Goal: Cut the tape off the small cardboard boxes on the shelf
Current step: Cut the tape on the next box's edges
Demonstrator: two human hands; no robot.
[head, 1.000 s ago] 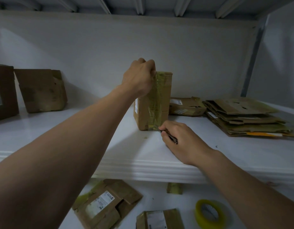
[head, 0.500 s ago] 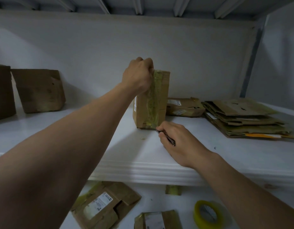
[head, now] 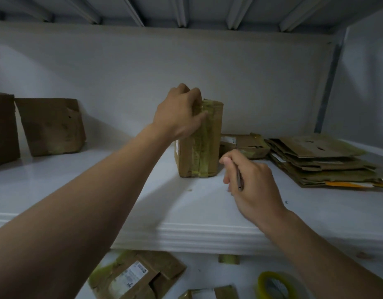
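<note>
A small cardboard box (head: 210, 145) stands upright in the middle of the white shelf (head: 121, 190), with a strip of yellowish tape down its front face. My left hand (head: 178, 114) grips the box at its top left corner, thumb pressed on the tape. My right hand (head: 248, 182) hovers just right of the box's lower corner, apart from it, closed around a thin dark cutting tool (head: 239, 179). The tool's tip is hidden by my fingers.
Flattened cartons (head: 320, 160) are stacked at the right, and a squashed box (head: 243, 143) lies behind the upright one. Two more boxes (head: 50, 126) stand at the far left. On the lower shelf lie opened boxes (head: 134, 275) and a tape roll (head: 274, 285).
My right hand has pulled the tool away from the foot of the box, up and to the right. My left hand's thumb has shifted onto the front tape.
</note>
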